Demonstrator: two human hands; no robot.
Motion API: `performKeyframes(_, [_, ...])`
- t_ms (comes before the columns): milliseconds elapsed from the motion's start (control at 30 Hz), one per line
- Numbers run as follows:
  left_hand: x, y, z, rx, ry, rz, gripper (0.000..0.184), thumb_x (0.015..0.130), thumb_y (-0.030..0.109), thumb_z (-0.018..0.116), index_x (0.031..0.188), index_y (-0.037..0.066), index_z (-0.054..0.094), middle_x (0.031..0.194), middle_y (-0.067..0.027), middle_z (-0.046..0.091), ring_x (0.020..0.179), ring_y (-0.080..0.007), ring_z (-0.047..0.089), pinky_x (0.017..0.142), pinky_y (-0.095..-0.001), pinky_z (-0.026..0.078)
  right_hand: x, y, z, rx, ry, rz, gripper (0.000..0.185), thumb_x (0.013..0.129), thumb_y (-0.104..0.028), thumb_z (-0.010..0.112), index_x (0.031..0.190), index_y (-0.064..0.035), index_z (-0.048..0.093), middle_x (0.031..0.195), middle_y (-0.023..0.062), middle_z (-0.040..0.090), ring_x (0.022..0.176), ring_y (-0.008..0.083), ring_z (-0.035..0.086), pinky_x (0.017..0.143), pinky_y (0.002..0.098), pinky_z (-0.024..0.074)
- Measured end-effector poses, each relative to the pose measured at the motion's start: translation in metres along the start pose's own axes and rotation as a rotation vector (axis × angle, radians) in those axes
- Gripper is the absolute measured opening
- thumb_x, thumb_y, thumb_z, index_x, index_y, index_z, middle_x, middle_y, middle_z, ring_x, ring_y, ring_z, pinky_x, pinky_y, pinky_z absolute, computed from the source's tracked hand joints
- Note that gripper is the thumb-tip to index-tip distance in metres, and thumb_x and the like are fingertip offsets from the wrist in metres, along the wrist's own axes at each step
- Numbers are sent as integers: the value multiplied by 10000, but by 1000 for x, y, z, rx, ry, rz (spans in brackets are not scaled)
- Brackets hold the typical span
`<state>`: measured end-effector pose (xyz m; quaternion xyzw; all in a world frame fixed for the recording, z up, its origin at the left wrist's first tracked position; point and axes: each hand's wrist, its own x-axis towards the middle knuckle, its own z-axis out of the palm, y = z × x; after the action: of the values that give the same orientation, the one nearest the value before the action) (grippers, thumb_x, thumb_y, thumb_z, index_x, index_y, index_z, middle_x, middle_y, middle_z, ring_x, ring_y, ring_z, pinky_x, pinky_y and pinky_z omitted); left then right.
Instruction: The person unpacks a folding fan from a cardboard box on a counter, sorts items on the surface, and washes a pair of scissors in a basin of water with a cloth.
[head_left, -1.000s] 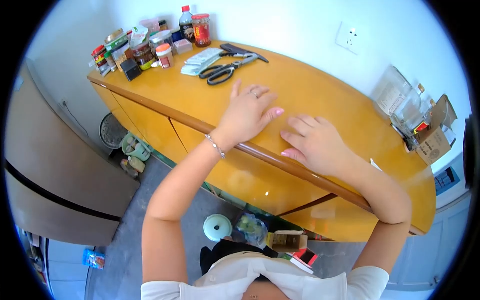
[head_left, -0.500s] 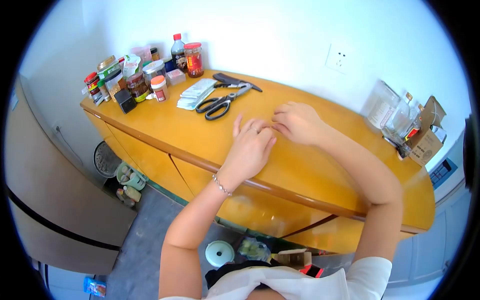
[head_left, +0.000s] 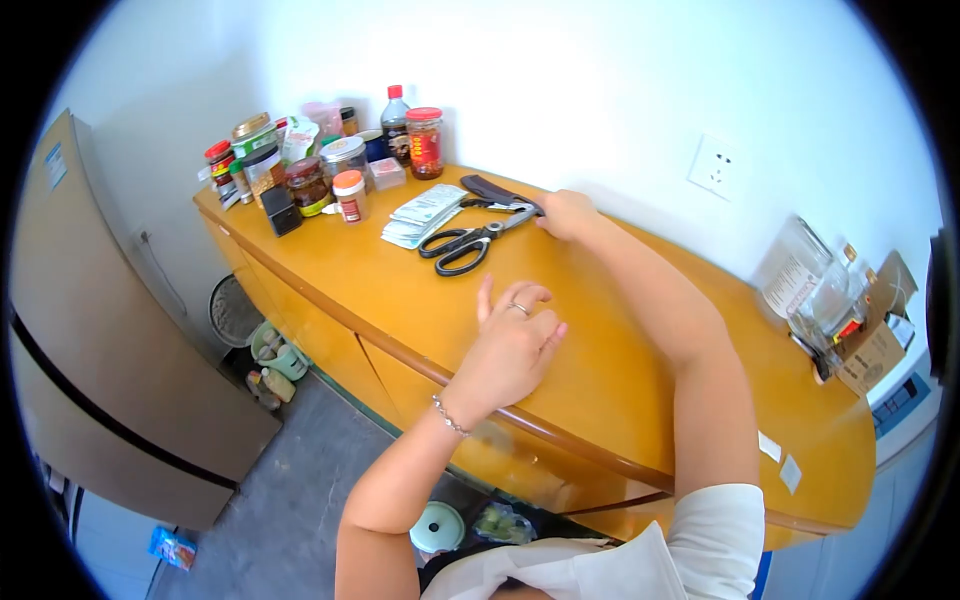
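Yellow-brown wood, glossy: the cabinet top (head_left: 620,345), set against a pale wall. Right arm stretched across it; right hand (head_left: 567,215) at the back, fingers bent down at the right end of a long dark tool (head_left: 488,188). Fingertips hidden, so cannot tell whether they grip it or only touch. Tool lies near the wall, just behind the black-handled scissors (head_left: 465,246), whose blades point toward that hand. Left hand (head_left: 510,345) over the front part of the top, back of hand up, fingers half curled and loosely spread, nothing held; ring on one finger, bracelet (head_left: 450,416) at the wrist. Stack of flat packets (head_left: 420,218) just left of the scissors. Farther left, crowded jars and bottles, among them a red-lidded jar (head_left: 425,150) and a small orange-lidded one (head_left: 350,200). Far right: clear glass bottles beside a cardboard box (head_left: 868,358).
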<state>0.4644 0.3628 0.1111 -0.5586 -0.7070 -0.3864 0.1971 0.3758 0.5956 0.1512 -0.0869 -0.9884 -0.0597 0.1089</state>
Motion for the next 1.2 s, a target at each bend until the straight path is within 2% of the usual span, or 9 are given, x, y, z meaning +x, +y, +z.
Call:
performKeyframes(267, [1,-2,-4,-51,-60,-12,259,853,228,511,697,21,522,1043,-163,507,1106,-299,426,1010,-538,142,23,12,22,5,141,-26,115,751,-57,520,806,-43,620,844,176,624,803,328,602,695,412,485])
performKeyframes(467, [3,-1,-6,-62,-85,-28,307,854,284,507,704,18,534,1052,-179,508,1111,-309,420,1014,-539,135,36,14,23,-144,50,-25,141,753,-36,502,808,-43,632,851,167,629,817,315,608,704,390,496])
performKeyframes(567, [3,-3,-2,-47,-64,-16,288,841,276,527,704,22,532,1058,-173,509,1110,-306,420,1013,-534,142,33,12,24,-92,134,4,104,726,-35,531,768,-7,622,818,192,621,801,339,604,709,412,494])
performKeyframes(733, [4,-5,-1,-7,-89,-3,235,815,239,563,711,32,523,1068,-153,516,1103,-299,428,1006,-528,156,8,16,-1,-120,176,78,119,729,-19,512,759,-15,627,817,184,624,790,327,609,678,404,497])
performKeyframes(867, [2,-5,0,-3,-62,42,191,800,201,575,718,39,516,1065,-137,526,1092,-299,439,1004,-520,165,-38,46,-37,-181,210,56,86,674,-4,524,667,-24,608,731,173,611,717,326,599,615,416,479])
performKeyframes(967, [3,-2,-2,-63,-62,73,211,791,211,589,697,32,529,1036,-161,527,1071,-323,445,988,-537,171,-111,56,-71,-323,76,136,46,663,-20,532,661,-24,578,698,156,593,699,321,588,613,419,471])
performKeyframes(1067, [2,0,-2,-90,-73,83,212,792,204,581,690,28,520,1054,-162,524,1088,-329,435,1003,-522,153,-199,95,-73,-352,232,112,43,663,-21,532,701,-21,553,714,132,583,718,308,579,613,409,468])
performKeyframes(1133, [3,1,-4,-98,-84,87,217,794,205,575,688,26,515,1062,-161,522,1098,-329,429,1010,-518,142,-263,115,-86,-425,214,189,111,677,-23,530,782,-37,565,751,110,581,753,292,576,617,393,470])
performKeyframes(1200, [3,2,-6,-99,-99,100,224,797,209,570,686,24,509,1066,-158,521,1106,-327,424,1013,-517,132,-325,140,-91,-440,257,259,111,687,-40,540,790,-58,579,795,100,589,806,270,581,658,378,480])
